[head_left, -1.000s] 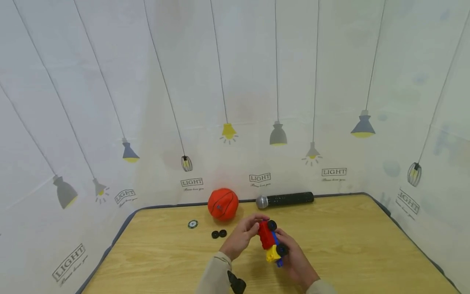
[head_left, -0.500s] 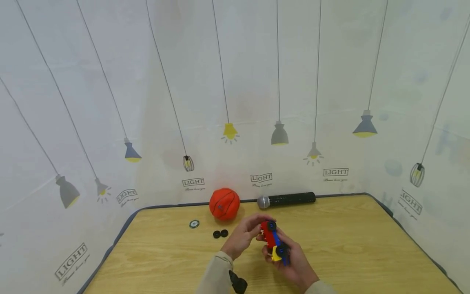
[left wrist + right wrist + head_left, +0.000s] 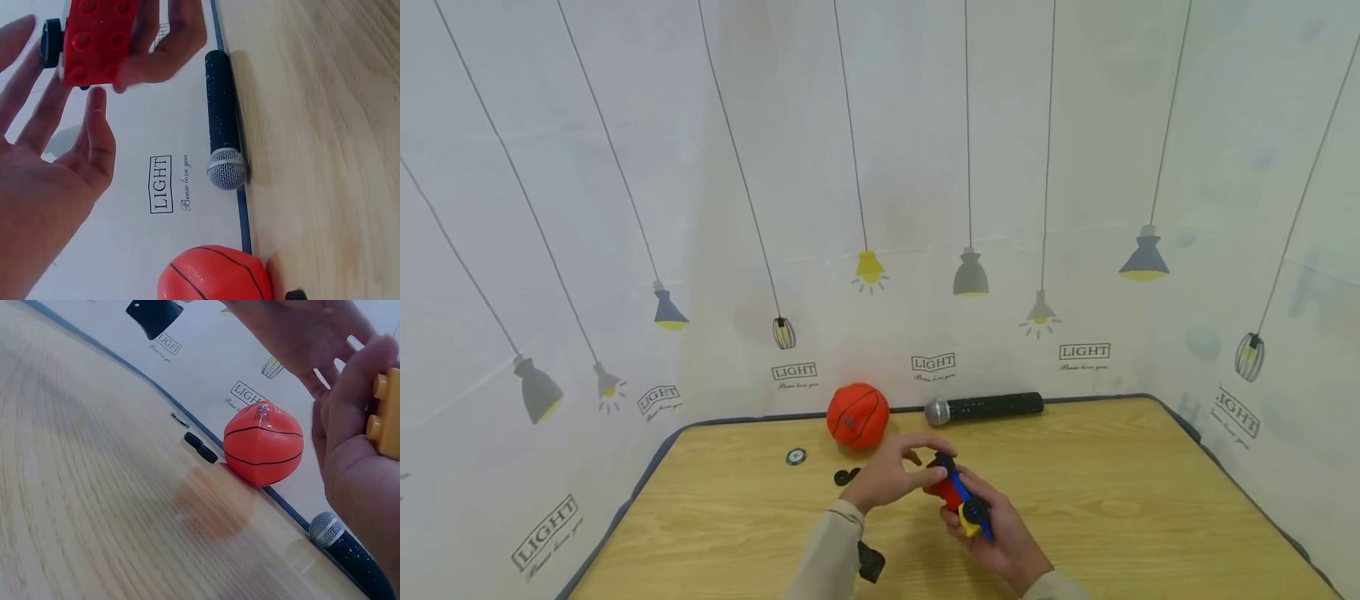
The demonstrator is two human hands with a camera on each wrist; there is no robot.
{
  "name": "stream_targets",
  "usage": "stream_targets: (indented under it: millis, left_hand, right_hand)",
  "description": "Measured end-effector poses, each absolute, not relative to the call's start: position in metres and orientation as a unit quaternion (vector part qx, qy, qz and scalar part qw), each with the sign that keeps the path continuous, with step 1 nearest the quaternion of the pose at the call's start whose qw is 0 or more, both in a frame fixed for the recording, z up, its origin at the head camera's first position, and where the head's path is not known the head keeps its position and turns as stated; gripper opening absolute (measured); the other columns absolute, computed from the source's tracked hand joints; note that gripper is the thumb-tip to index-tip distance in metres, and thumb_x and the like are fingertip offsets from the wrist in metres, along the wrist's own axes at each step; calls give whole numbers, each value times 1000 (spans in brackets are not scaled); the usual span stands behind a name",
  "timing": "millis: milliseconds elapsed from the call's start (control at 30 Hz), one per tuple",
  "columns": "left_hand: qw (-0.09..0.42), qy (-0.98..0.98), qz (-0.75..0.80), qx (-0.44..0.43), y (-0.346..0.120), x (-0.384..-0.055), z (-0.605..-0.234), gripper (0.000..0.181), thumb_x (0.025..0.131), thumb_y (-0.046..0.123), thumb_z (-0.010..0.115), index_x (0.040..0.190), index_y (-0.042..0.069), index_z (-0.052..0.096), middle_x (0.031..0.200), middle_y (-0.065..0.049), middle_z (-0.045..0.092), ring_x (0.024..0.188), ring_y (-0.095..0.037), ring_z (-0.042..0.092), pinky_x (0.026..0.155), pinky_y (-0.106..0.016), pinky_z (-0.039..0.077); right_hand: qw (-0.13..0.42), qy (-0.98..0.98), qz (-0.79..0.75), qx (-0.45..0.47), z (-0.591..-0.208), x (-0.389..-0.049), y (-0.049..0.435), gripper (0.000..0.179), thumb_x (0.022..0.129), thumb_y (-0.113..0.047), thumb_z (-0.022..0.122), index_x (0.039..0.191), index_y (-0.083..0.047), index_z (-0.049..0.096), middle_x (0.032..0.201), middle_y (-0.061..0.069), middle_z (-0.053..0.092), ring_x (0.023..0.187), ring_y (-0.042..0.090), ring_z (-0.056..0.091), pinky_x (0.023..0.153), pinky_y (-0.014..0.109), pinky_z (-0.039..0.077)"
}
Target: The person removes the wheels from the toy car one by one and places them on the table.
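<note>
A toy car of building blocks is held up over the table, with red and yellow blocks on a blue base and black wheels. My right hand grips it from the right, its fingers wrapped round the yellow end. My left hand is at the car's red end, thumb and fingers spread in a wide arch around a wheel there. In the left wrist view the studded red block and a black wheel appear beside the loosely spread left fingers.
An orange-red ball and a microphone lie at the table's back edge, by the lamp-printed wall. Nearer are a round chip and two small black wheels, partly behind the left hand. A black device sits on the left wrist.
The car has rolled over in the right hand, so its blue base shows more. My right fingers now come round beneath it. The left hand has shifted slightly left, its thumb overlapping the red end.
</note>
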State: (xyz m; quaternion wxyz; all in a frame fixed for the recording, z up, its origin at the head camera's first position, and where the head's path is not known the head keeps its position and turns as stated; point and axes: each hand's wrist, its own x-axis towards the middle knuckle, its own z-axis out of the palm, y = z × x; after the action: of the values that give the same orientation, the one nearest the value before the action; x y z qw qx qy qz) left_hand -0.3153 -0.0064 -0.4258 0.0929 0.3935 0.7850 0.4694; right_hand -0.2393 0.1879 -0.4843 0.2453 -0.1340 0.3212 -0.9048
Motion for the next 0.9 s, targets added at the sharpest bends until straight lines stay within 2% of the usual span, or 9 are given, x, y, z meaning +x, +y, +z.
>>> stream_targets:
  millis: [133,267,367,467,567,667,733,833,900]
  left_hand:
    - [70,807,449,376,-11,-318,-428,25,94,23,71,119,19,71,121,1,72,113,-13,61,93,-40,48]
    - [38,829,457,319,-16,-317,-436,18,92,24,74,109,20,73,112,-1,75,102,-13,63,83,-30,49]
    - [29,835,462,298,-15,-316,-442,13,92,24,73,105,20,72,106,-2,75,94,-9,64,77,-24,51]
    - [36,828,477,293,-13,-313,-448,12,94,23,71,104,18,71,99,-3,75,85,-6,65,73,-21,53]
    - [58,805,515,290,-12,-310,-452,14,95,21,70,106,13,71,99,-6,74,82,-6,66,72,-21,55]
    - [84,786,544,280,-10,-306,-453,15,97,20,67,108,10,70,103,-9,73,87,-9,67,74,-22,55]
    - [102,778,559,269,-8,-303,-453,17,98,20,65,110,9,69,106,-10,72,90,-12,68,76,-24,55]
    - [132,768,576,246,0,-298,-452,18,98,21,65,111,8,68,106,-8,70,91,-14,68,76,-26,57]
    - [150,760,586,237,5,-295,-452,19,97,20,67,110,6,67,102,-7,70,88,-15,68,75,-29,58]
  right_hand:
    - [254,274,-917,-138,-487,-240,193,46,111,-38,23,138,-22,56,130,3,54,96,15,61,83,19,54]
    - [226,233,-933,-159,-490,-241,196,50,110,-41,19,146,-16,44,141,6,46,111,17,57,100,22,50]
    - [193,221,-942,-164,-490,-242,196,44,110,-36,18,141,-16,42,142,7,43,117,17,58,104,21,48]
    - [167,267,-935,-162,-489,-243,194,36,111,-28,21,136,-19,45,136,3,48,113,11,60,99,16,50]
    - [134,369,-911,-129,-488,-246,190,27,111,-24,34,133,-23,50,125,-5,60,92,3,62,81,12,52]
    - [95,472,-873,-74,-487,-250,186,26,109,-30,43,134,-23,47,113,-12,64,75,-1,55,66,12,47]
    - [72,506,-858,-48,-488,-252,183,36,108,-34,44,141,-20,42,115,-12,64,81,-1,56,70,15,47]
    - [54,519,-852,-39,-489,-255,180,53,108,-40,40,152,-16,25,125,-13,56,107,-1,56,89,18,47]
    - [55,506,-860,-43,-490,-256,178,59,108,-46,35,156,-18,16,133,-13,49,120,0,51,101,21,45]
